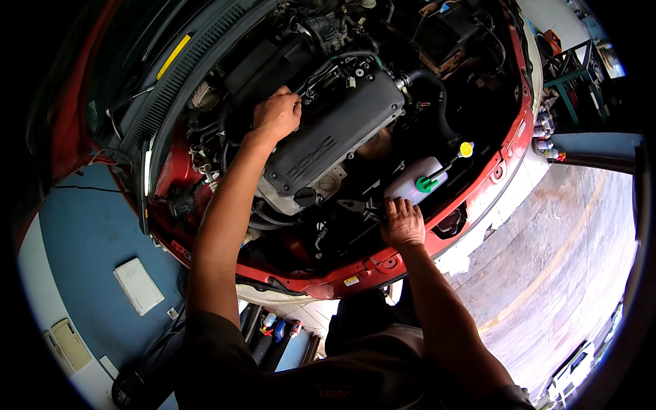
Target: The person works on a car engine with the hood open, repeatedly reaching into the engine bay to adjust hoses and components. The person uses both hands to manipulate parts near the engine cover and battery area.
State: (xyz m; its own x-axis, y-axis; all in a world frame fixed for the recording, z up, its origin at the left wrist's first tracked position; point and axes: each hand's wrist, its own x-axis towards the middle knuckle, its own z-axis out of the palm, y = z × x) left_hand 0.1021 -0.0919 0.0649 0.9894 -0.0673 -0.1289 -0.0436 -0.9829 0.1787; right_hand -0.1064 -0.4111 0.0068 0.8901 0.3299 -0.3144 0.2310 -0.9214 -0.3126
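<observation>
My left hand (278, 114) reaches over the long black engine cover (335, 130), at its far left edge. Its fingers are curled down among the hoses and wiring there, and their tips are hidden, so what they grip cannot be made out. Low on the right, my right hand (403, 224) is closed around the handles of a pair of pliers (354, 206), whose jaws point left over the dark engine bay. Just beyond those knuckles sits a whitish fluid reservoir (413, 179) with a green cap (427, 184).
The red front body panel (383, 263) of the car runs between me and the engine. A yellow-topped dipstick cap (466, 149) stands beside a thick black hose (444, 113). At left are the windshield cowl (160, 92) and a white box (138, 285) on a blue surface.
</observation>
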